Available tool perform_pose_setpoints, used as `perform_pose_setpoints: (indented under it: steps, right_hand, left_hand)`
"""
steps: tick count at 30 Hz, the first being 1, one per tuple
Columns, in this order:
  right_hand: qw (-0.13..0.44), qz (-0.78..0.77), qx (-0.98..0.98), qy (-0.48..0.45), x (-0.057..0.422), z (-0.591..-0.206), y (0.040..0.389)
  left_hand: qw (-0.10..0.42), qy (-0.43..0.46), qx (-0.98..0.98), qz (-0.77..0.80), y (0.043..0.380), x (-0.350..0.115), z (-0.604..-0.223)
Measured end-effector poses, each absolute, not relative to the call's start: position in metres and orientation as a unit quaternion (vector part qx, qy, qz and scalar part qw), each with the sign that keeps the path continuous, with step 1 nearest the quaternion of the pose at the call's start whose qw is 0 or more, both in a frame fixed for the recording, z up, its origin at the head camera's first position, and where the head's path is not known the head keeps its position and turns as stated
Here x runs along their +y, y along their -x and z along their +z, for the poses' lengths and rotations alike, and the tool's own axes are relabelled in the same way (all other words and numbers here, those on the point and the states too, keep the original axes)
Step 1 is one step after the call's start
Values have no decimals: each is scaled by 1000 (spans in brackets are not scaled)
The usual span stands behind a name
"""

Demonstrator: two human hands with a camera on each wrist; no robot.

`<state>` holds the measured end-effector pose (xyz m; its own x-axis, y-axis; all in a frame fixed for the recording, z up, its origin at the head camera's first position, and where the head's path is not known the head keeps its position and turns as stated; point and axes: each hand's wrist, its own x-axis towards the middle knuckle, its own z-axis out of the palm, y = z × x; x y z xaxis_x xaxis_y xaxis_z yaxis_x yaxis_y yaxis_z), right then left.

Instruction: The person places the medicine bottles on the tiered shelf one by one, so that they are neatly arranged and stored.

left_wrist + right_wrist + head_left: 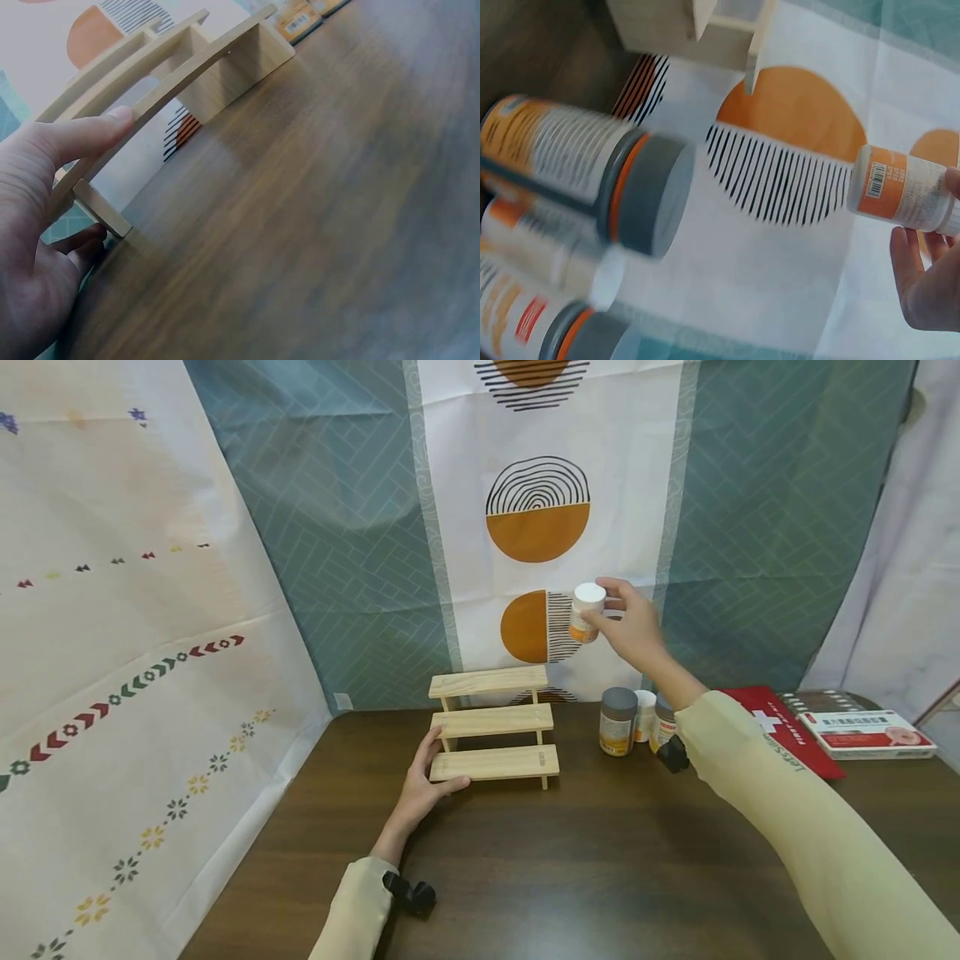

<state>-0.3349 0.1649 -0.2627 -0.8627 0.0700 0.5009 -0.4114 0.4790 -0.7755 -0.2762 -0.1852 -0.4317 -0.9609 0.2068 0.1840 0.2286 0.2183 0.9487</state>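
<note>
A small white pill bottle (587, 612) with an orange label is up in the air, pinched between the thumb and fingers of my right hand (632, 625). In the right wrist view the same bottle (900, 191) shows its barcode and base. At the left end of a three-step wooden rack (495, 762), my left hand (422, 787) grips the lowest step, thumb on the front edge. The left wrist view shows that thumb (90, 139) over the step, with other fingers low beside the rack's leg. The rack stands on the table, its steps bare.
Right of the rack stand a grey-lidded bottle (618, 721), a white bottle (644, 716) and another grey-lidded bottle (663, 724), partly behind the right sleeve. A red first-aid pouch (780, 731) and a white-and-red box (866, 733) lie farther right. A patterned curtain (360, 527) hangs behind the table.
</note>
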Motion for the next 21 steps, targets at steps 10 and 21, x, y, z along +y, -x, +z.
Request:
perform_pose_setpoints:
  steps: [10, 21]
  right_hand:
    - [231, 519, -813, -126, 126, -261, 346]
    - [195, 543, -803, -145, 74, -265, 356]
  left_hand:
    - [28, 137, -777, -614, 297, -190, -459]
    - [19, 136, -780, -611, 282, -189, -438]
